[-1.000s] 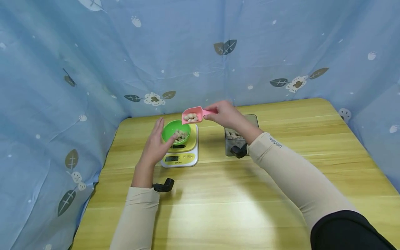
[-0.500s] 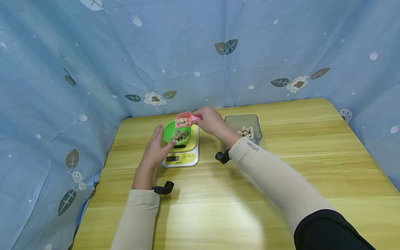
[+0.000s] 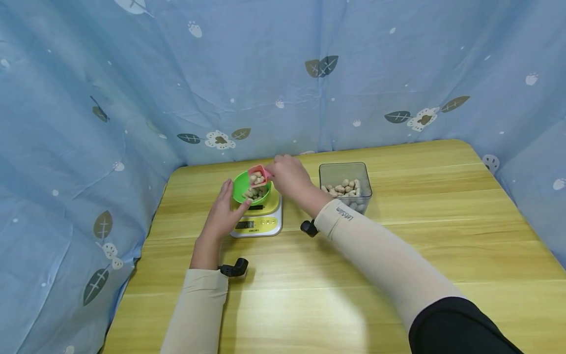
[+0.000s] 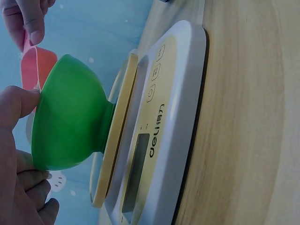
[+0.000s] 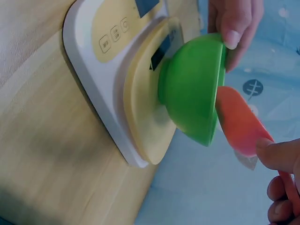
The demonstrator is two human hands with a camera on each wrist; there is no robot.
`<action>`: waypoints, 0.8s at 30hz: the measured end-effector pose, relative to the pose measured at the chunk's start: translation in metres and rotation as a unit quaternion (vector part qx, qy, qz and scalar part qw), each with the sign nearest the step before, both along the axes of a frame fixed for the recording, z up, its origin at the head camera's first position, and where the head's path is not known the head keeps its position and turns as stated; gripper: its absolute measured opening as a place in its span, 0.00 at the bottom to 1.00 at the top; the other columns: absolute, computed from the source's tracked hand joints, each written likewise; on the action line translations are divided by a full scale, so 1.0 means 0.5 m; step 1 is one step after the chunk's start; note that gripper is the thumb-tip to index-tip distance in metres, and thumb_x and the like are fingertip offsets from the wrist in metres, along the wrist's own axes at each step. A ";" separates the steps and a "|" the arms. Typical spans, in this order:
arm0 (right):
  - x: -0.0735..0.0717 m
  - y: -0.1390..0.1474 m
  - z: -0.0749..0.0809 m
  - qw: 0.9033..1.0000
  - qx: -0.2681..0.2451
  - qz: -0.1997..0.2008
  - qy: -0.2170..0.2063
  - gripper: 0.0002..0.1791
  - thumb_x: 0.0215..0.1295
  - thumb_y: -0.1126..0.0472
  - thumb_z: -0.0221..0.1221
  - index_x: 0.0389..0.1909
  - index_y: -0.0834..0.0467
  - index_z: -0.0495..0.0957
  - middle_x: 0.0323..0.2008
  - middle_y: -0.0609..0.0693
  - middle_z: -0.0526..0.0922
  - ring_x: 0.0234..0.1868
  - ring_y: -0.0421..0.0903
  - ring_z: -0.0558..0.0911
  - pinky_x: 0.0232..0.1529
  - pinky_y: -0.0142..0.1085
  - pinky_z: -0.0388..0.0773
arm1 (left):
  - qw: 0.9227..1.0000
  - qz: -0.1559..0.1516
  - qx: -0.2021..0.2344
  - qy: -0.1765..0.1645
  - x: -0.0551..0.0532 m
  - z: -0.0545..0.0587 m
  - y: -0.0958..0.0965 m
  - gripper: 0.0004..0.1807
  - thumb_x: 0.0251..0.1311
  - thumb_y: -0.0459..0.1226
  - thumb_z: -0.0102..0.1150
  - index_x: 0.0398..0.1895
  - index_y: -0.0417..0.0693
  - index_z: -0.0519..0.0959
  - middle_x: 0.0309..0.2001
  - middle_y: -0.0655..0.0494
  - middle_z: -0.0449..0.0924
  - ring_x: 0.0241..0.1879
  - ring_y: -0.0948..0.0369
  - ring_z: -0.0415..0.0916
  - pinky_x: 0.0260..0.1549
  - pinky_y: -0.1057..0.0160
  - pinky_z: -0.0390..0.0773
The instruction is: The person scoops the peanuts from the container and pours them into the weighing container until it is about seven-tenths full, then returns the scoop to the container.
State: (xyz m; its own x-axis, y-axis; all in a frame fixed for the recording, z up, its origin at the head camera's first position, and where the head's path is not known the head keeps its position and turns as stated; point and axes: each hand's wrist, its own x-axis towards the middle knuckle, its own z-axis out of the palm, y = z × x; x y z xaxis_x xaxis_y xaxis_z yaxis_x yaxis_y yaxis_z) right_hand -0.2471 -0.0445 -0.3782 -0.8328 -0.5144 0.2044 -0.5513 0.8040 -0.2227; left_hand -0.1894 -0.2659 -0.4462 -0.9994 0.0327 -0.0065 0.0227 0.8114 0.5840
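My right hand [image 3: 289, 178] grips the handle of a pink scoop [image 3: 265, 170] with peanuts [image 3: 257, 178] in it. The scoop is tilted over the green bowl [image 3: 240, 187], its lip at the bowl's rim in the right wrist view. More unshelled peanuts [image 3: 256, 192] lie in the bowl, which stands on the round yellow plate of a white and yellow kitchen scale [image 3: 265, 227]. My left hand [image 3: 219, 212] holds the bowl at its left side. In the left wrist view its thumb [image 4: 21, 103] touches the rim, and the fingers [image 4: 35, 187] lie by the other side.
Right of the scale stands a clear grey box [image 3: 342, 169] with several peanuts in it. Both stand toward the far edge of the wooden table [image 3: 300, 295]. A blue patterned curtain [image 3: 283, 73] hangs behind it. Black cameras [image 3: 234, 268] sit on the wrists.
My right hand has moved left with the scoop, from between box and bowl to above the bowl, and the scoop has tipped further down. The left hand stays at the bowl.
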 end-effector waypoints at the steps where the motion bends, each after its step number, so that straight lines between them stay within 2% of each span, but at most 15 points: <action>1: 0.002 -0.001 0.001 1.000 0.013 0.004 0.016 0.15 0.69 0.57 0.60 0.54 0.50 0.83 0.40 0.50 0.82 0.39 0.47 0.76 0.43 0.39 0.76 | 1.000 0.000 0.001 -0.001 0.000 0.000 0.000 0.51 0.66 0.60 0.52 0.79 0.43 0.43 0.80 0.53 0.35 0.78 0.47 0.40 0.73 0.42 0.51; 6: 0.009 -0.003 0.001 0.996 0.044 0.012 0.074 0.13 0.68 0.63 0.59 0.51 0.50 0.85 0.39 0.49 0.82 0.36 0.46 0.73 0.37 0.37 0.73 | 1.000 0.002 0.003 -0.004 0.000 -0.002 0.000 0.51 0.66 0.61 0.52 0.80 0.45 0.42 0.80 0.54 0.35 0.78 0.48 0.39 0.73 0.42 0.50; 11: 0.014 0.003 0.000 0.991 0.056 0.027 0.118 0.17 0.64 0.70 0.60 0.49 0.51 0.85 0.39 0.49 0.81 0.35 0.46 0.71 0.35 0.36 0.71 | 1.000 0.004 0.000 -0.002 0.001 -0.002 -0.001 0.50 0.66 0.60 0.52 0.80 0.46 0.42 0.80 0.55 0.34 0.78 0.49 0.39 0.73 0.43 0.50; 16: 0.019 0.012 0.004 0.982 0.063 0.035 0.174 0.16 0.63 0.71 0.61 0.48 0.52 0.86 0.39 0.50 0.83 0.33 0.46 0.73 0.32 0.34 0.70 | 1.000 0.002 -0.002 0.004 0.001 -0.002 -0.001 0.50 0.66 0.59 0.52 0.80 0.46 0.42 0.80 0.55 0.34 0.78 0.48 0.39 0.73 0.43 0.49; 19: 0.022 0.019 0.011 0.980 0.063 0.035 0.187 0.15 0.62 0.70 0.62 0.47 0.53 0.86 0.39 0.50 0.83 0.34 0.47 0.74 0.31 0.34 0.71 | 1.000 0.000 -0.001 0.008 0.001 -0.003 -0.001 0.50 0.66 0.59 0.52 0.80 0.45 0.43 0.80 0.54 0.35 0.78 0.49 0.39 0.73 0.43 0.49; 24: 0.021 0.034 0.015 0.985 0.041 0.031 0.166 0.17 0.62 0.72 0.61 0.47 0.53 0.86 0.39 0.51 0.84 0.36 0.47 0.76 0.34 0.36 0.74 | 1.000 -0.004 -0.001 0.010 -0.001 -0.004 -0.002 0.49 0.66 0.58 0.52 0.79 0.43 0.43 0.80 0.53 0.36 0.78 0.48 0.39 0.73 0.43 0.49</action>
